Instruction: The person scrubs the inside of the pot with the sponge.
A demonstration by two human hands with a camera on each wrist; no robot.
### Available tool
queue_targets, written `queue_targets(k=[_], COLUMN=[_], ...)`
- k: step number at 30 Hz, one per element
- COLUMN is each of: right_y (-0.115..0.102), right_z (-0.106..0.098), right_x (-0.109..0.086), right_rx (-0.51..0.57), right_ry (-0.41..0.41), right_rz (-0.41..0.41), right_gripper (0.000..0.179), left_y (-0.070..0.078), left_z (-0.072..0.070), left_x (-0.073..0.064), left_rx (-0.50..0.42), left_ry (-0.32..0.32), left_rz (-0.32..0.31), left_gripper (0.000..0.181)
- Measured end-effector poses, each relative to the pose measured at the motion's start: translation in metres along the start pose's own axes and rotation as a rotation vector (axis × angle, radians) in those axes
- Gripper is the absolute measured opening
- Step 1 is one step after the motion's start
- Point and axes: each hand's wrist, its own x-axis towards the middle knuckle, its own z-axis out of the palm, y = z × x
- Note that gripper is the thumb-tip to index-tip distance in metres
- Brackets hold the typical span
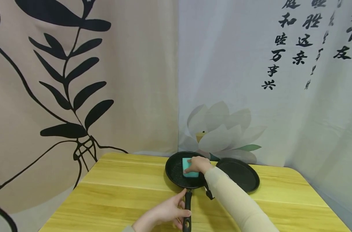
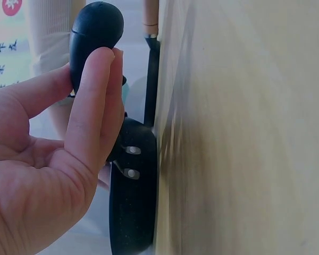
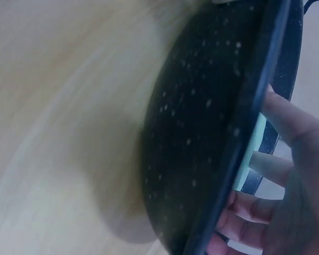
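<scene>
A black frying pan sits at the back middle of the table, its handle pointing toward me. My left hand grips that handle from the left; in the left wrist view the fingers and thumb close round the handle's rounded end. Inside the pan my right hand holds a turquoise sponge against the pan's floor. The right wrist view shows the pan's speckled outer side, with the right fingers reaching over the rim onto the sponge.
A second, flat black pan lies just right of the first, partly behind my right sleeve. Both rest on a yellow wooden table. A printed curtain with leaves and writing hangs behind the table's far edge.
</scene>
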Motion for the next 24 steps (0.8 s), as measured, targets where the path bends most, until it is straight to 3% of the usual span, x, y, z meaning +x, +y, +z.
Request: queue_targets(k=[9,24], right_y=[0.01,0.015], right_z=[-0.002,-0.013], right_x=[-0.004,-0.02], right_rx=[-0.013,-0.045], right_ry=[-0.005,-0.095], right_rz=[-0.008,-0.006], right_gripper=[0.07,0.063], left_y=[-0.001,-0.001], left_z=[0.002,0.0], left_x=[0.0,-0.001], left_rx=[0.008,-0.001], left_ry=[0.013,0.012], left_rz=[0.01,0.028], left_gripper=[0.086,0.086])
